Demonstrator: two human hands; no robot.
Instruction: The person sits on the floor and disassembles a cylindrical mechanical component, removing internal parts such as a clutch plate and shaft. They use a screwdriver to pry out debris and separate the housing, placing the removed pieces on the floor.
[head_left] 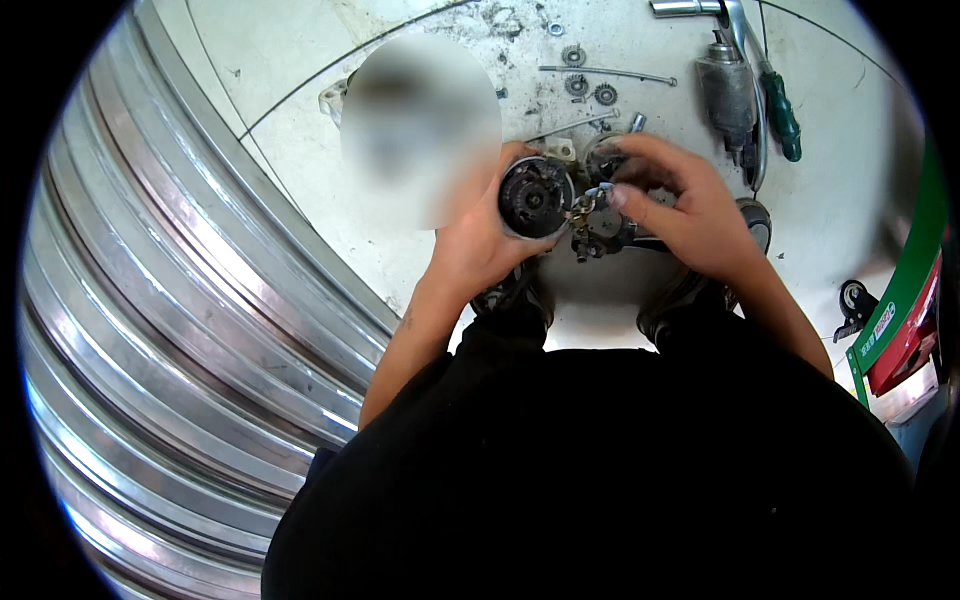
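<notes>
Grimy white floor (300, 120) lies beneath a crouching person, ribbed metal shutter (170, 330) curving along the left. Left hand (478, 240) wraps closed around a round motor housing (536, 197), its open face showing dark, greasy innards. Right hand (680, 205) pinches a small dark brush assembly (598, 228) just beside the housing, fingertips hiding part of it. Small gears (590, 88), a thin rod (605, 72), a grey cylinder (727, 92) and a green-handled screwdriver (782, 115) lie beyond. One patch is blurred.
</notes>
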